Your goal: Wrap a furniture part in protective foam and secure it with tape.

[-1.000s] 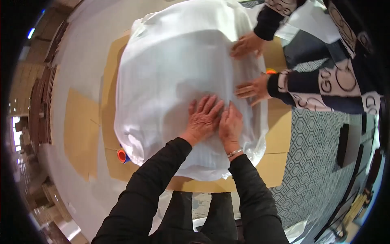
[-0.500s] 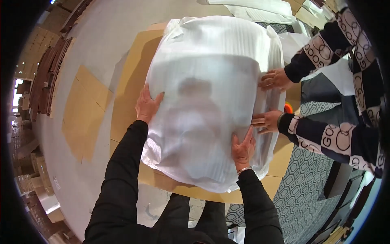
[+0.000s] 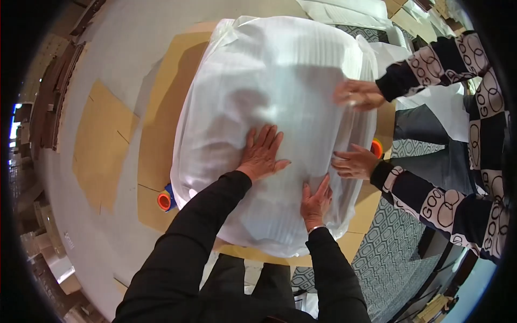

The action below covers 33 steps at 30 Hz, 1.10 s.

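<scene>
A large bulky item under translucent white foam sheeting (image 3: pixel 291 134) rests on a flat cardboard sheet (image 3: pixel 161 107). Across the middle of the wrapped top, my left hand (image 3: pixel 262 154) lies flat with its fingers spread. My right hand (image 3: pixel 316 203) rests near the right edge of the top, fingers stretched out along the sheeting. Opposite, at the right side, a co-worker's nearer hand (image 3: pixel 355 162) touches the edge of the sheeting. The co-worker's farther hand (image 3: pixel 360 96) is blurred over it. What lies inside the wrap is hidden.
An orange and blue tape dispenser (image 3: pixel 164 201) sits at the cardboard's left edge. An orange ring-shaped roll (image 3: pixel 377 147) shows by the co-worker's hands. A loose cardboard piece (image 3: pixel 102 145) lies on the floor at left. Patterned material (image 3: pixel 396 242) covers the lower right.
My left hand has moved right, from the left edge onto the middle of the sheeting. The co-worker's farther hand has lifted slightly. The tape dispenser at left has come into view.
</scene>
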Tool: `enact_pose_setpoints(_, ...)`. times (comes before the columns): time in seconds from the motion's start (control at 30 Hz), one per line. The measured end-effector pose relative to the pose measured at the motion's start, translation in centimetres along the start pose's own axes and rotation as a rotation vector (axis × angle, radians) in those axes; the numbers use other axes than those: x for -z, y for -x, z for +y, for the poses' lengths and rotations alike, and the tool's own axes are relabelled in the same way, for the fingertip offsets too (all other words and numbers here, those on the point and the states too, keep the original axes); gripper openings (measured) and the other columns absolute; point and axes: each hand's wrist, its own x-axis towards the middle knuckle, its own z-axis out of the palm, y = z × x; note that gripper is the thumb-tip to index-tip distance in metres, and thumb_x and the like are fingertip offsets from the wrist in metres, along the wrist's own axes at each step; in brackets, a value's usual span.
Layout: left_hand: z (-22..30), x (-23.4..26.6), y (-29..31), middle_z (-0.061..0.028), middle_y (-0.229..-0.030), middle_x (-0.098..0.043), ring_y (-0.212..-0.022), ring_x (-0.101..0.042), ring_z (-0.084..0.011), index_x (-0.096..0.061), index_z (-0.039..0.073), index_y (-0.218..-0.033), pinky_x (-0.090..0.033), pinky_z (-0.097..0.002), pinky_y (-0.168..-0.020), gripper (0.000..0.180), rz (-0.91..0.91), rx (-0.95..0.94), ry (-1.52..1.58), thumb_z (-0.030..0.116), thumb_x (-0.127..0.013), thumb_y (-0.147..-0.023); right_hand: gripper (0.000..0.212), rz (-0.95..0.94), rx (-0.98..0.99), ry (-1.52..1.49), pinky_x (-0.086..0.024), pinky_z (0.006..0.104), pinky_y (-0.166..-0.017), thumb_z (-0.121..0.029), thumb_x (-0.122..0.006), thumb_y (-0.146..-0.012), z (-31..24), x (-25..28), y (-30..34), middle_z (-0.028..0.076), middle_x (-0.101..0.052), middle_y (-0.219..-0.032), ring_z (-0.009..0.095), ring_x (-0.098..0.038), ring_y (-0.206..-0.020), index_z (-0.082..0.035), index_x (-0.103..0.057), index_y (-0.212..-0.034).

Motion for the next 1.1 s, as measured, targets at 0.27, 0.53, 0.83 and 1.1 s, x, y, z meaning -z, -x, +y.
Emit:
enact_pose_setpoints(0.27, 0.0, 0.5, -0.1, -0.0151, -0.149, -0.029, -0.141, -0.018, -0.0290, -0.036, 0.004, -0.141, -0.009, -0.0574, -0.111, 0.082, 0.008, -0.030, -0.011, 0.058, -0.053, -0.082, 0.079, 0.040, -0.003, -0.015, -0.040, 0.0517, -0.092, -0.042, -0.062, -0.084, -0.6, 0.2, -0.5, 0.018, -0.052, -0.129, 0.037, -0.047, -0.119, -0.004, -0.028, -0.144)
enact_pose_setpoints(0.53, -2.3, 2.1, -0.9, -0.0104, -0.145, -0.038, -0.138, -0.029, -0.0270, -0.040, 0.011, -0.140, -0.021, -0.0581, -0.106, 0.072, 0.131, -0.081, -0.043, 0.050, -0.058, -0.082, 0.068, -0.012, 0.014, 0.074, -0.037, 0.0519, -0.093, -0.042, -0.058, -0.088, -1.9, 2.7, -3.6, 0.020, -0.051, -0.131, 0.038, -0.045, -0.121, -0.006, -0.037, -0.140)
enact_pose_setpoints(0.83, -10.6, 6.2, -0.9, -0.0020, -0.147, -0.038, -0.137, -0.028, -0.0344, -0.032, 0.015, -0.145, -0.024, -0.0610, -0.103, 0.068, 0.286, 0.299, -0.303, 0.048, -0.052, -0.089, 0.057, 0.002, 0.122, -0.251, -0.033, 0.0534, -0.095, -0.050, -0.061, -0.083, -1.9, 1.9, -7.6, 0.018, -0.057, -0.124, 0.039, -0.048, -0.119, -0.010, -0.058, -0.123)
enact_pose_setpoints(1.1, -10.4, 5.6, -1.0, -0.0028, -0.147, -0.036, -0.136, -0.028, -0.0329, -0.035, 0.014, -0.142, -0.024, -0.0583, -0.104, 0.066, 0.308, 0.302, -0.282, 0.041, -0.058, -0.087, 0.080, -0.003, -0.025, 0.001, -0.024, 0.0512, -0.102, -0.051, -0.063, -0.079, -1.8, 1.1, -7.4, 0.014, -0.050, -0.133, 0.028, -0.040, -0.126, -0.006, -0.038, -0.140)
